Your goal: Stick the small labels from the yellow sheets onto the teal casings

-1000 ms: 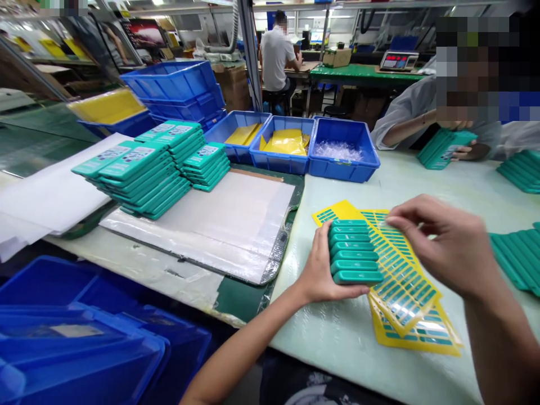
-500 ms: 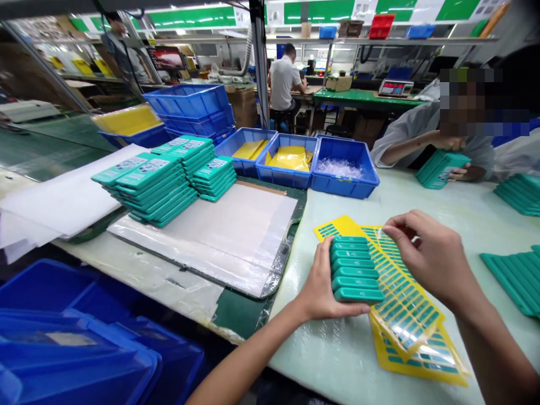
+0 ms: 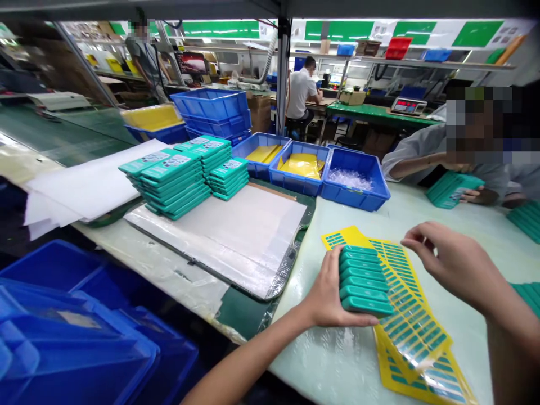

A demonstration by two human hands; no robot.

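**Near edge of the worktop [image 3: 337, 360].** A stack of seven teal cases [image 3: 365, 278], stood on edge, is clamped in the left hand [image 3: 327, 295], with the thumb laid along the nearest case.

**Just beside the stack, toward the right edge.** Three overlapped yellow label sheets [image 3: 411, 332] are laid flat. The right hand [image 3: 458, 264] is held above them. Compared with half a second earlier, it is drawn slightly away from the stack, while the stack's place in the left grip is unchanged. The work is therefore judged to be between touches. The fingertips [image 3: 408, 239] are brought nearly together, but it cannot be told whether a label is pinched between them.

**Toward the far edge.** At least four piles of flat teal boxes [image 3: 172, 180] are seen, and three blue bins [image 3: 356, 183] are set in a row.

**Far right corner.** A co-worker's hand [image 3: 476, 196] is rested on another teal stack [image 3: 449, 188].
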